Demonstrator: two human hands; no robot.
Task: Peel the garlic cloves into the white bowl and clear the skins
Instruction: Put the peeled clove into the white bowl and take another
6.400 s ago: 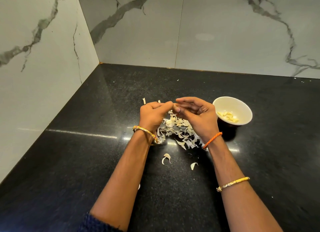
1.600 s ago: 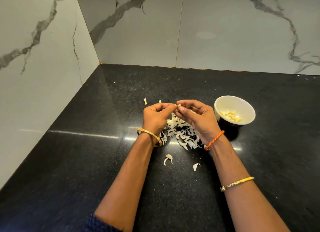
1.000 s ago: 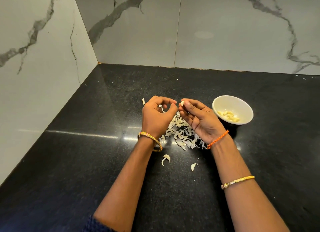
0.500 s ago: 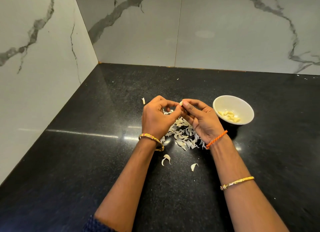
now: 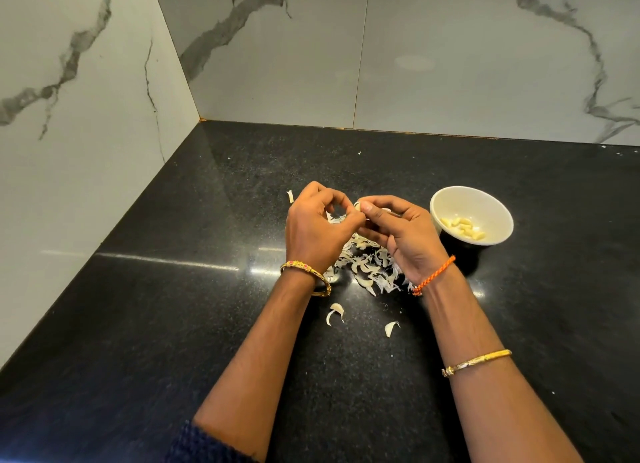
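Observation:
Both hands meet above a heap of garlic skins (image 5: 369, 267) on the black counter. My right hand (image 5: 401, 236) pinches a small pale garlic clove (image 5: 358, 206) between thumb and fingers. The fingertips of my left hand (image 5: 317, 229) pinch the same clove from the left; most of it is hidden by the fingers. A white bowl (image 5: 498, 217) stands just right of my right hand and holds several peeled cloves (image 5: 462, 227).
Loose skins lie near the heap: one (image 5: 335, 313) and another (image 5: 390, 327) toward me, a small piece (image 5: 290, 196) beyond my left hand. Marble walls close off the counter (image 5: 173, 324) at the left and back.
My hands parted briefly a second ago with the clove in the right, then came back together; the left fingertips now pinch at the clove again.

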